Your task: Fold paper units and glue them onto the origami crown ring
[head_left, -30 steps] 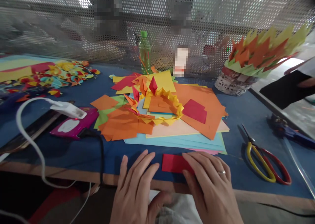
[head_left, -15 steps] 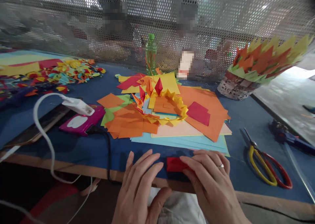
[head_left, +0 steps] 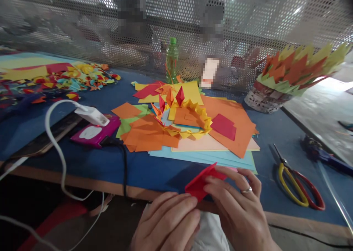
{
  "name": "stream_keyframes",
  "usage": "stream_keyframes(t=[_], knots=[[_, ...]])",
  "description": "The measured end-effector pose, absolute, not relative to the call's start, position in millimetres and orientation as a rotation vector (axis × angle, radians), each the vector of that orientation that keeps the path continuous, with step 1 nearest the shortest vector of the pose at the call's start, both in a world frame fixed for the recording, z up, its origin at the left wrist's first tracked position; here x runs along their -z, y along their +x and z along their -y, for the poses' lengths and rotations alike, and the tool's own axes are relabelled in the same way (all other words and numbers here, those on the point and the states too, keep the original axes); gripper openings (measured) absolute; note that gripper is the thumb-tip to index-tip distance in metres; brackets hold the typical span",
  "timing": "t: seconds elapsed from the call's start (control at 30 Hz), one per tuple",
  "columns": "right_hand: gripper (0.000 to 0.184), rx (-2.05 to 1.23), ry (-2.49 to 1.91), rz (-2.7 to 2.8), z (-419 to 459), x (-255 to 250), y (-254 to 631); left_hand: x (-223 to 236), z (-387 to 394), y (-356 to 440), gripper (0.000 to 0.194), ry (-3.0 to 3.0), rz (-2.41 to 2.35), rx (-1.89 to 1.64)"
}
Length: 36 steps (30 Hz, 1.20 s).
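A folded red paper piece [head_left: 203, 181] is lifted off the blue table [head_left: 154, 170] near its front edge. My right hand [head_left: 239, 207], with a ring on one finger, pinches the paper's right side. My left hand [head_left: 168, 221] is curled, its fingertips pinching the paper's lower left corner. Behind the hands lies a stack of coloured sheets [head_left: 215, 148], orange, pale blue and peach. On that stack rests a yellow folded paper ring [head_left: 197, 120] with red and orange points.
Scissors with yellow and red handles [head_left: 296, 181] lie at the right. A pink phone [head_left: 95, 133] with a white charger and cables sits at the left. Paper scraps [head_left: 63, 80] fill the far left. A green bottle [head_left: 171, 60], a paper basket [head_left: 286, 78] and a mesh screen stand behind.
Both hands were flat, pressing the red paper on the table. Now they have picked it up and pinch it between them; the view has shifted slightly left.
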State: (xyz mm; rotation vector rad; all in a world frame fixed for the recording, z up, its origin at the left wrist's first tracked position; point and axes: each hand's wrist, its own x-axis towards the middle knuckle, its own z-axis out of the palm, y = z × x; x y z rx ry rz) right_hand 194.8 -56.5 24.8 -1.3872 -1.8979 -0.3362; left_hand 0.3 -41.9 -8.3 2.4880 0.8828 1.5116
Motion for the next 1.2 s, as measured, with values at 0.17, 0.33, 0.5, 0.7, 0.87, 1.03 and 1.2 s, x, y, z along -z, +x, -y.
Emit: stream_keyframes(t=[0.17, 0.33, 0.5, 0.7, 0.87, 1.03, 1.2], knots=[[0.027, 0.336, -1.404, 1.971, 62.8, -21.0, 203.4, 17.4, 24.2, 1.6, 0.026, 2.655, -0.783, -1.3], [0.021, 0.272, -1.472, 1.953, 72.4, -11.1, 212.0, 18.0, 16.8, 0.3, 0.019, 2.667, -0.842, -1.233], [0.01, 0.177, -1.467, 1.88, 72.8, -7.0, 206.6, 17.8, 17.5, 1.7, 0.019, 2.648, -0.786, -1.252], [0.008, 0.01, -1.427, 1.942, 67.7, -12.7, 203.9, 16.9, 18.0, 2.0, 0.015, 2.599, -0.795, -1.278], [0.003, -0.083, -1.505, 2.011, 69.1, -11.8, 214.4, 16.5, 19.3, 0.4, 0.012, 2.569, -0.802, -1.286], [0.006, -0.058, -1.608, 2.007, 69.3, -9.4, 213.9, 19.2, 21.1, -1.1, 0.011, 2.568, -0.782, -1.277], [0.011, -0.017, -1.681, 1.963, 67.7, -10.1, 205.5, 18.1, 19.9, 0.9, 0.012, 2.542, -0.791, -1.294]])
